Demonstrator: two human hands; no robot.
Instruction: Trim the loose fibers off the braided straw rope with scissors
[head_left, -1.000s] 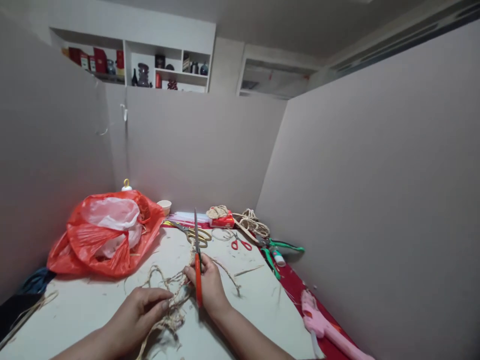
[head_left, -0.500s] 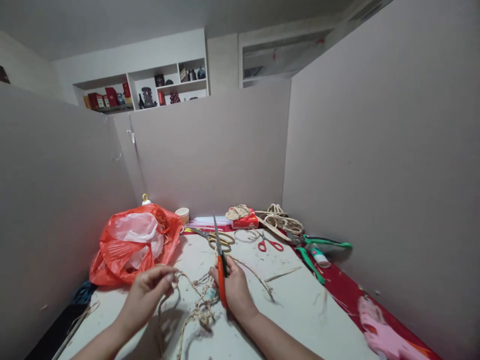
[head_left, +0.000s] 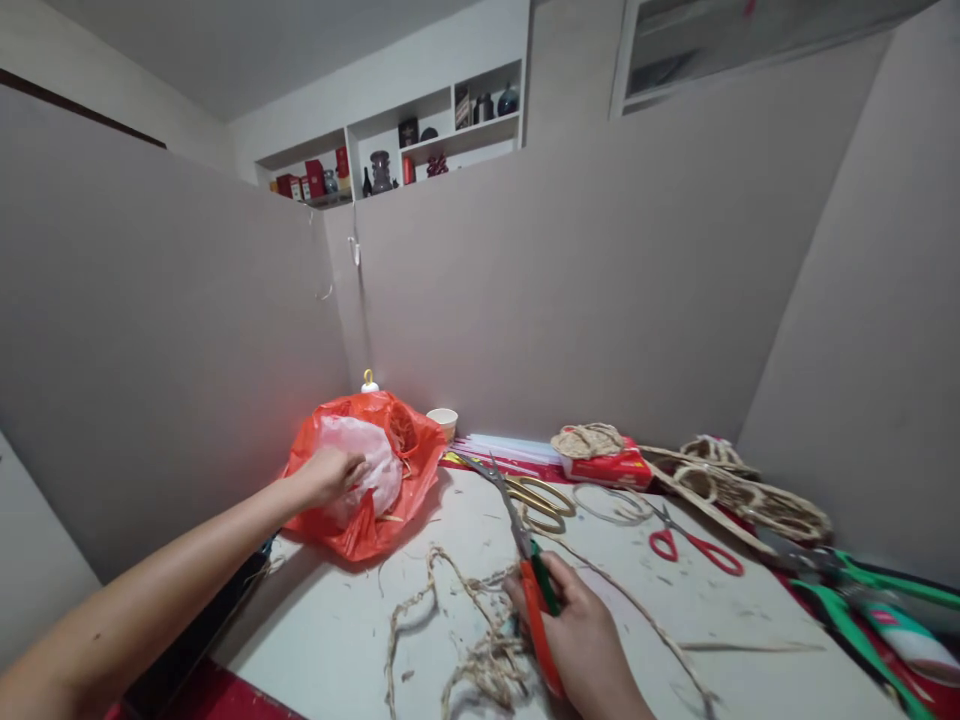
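My right hand (head_left: 581, 635) is wrapped round scissors (head_left: 536, 600) with orange and green handles, blades pointing up and away. Beside and beneath it, a tangle of braided straw cord (head_left: 491, 670) lies on the white board (head_left: 337, 640). My left hand (head_left: 335, 477) is over the red plastic bag (head_left: 367, 535), in front of the white plastic (head_left: 382, 465) inside it. Its fingers are curled together; anything between them is too small to make out.
Gold-handled scissors (head_left: 540, 497), a wire coil (head_left: 611, 503) and red-handled scissors (head_left: 697, 545) lie further back. A paper cup (head_left: 444, 422) stands behind the bag. Straw soles (head_left: 589, 440) and green-handled cutters (head_left: 844, 620) are at the right. Grey partitions (head_left: 562, 300) surround the table.
The view has turned left. My left hand has moved from the straw cord to the red bag, letting the cord go. My right hand still holds the scissors.
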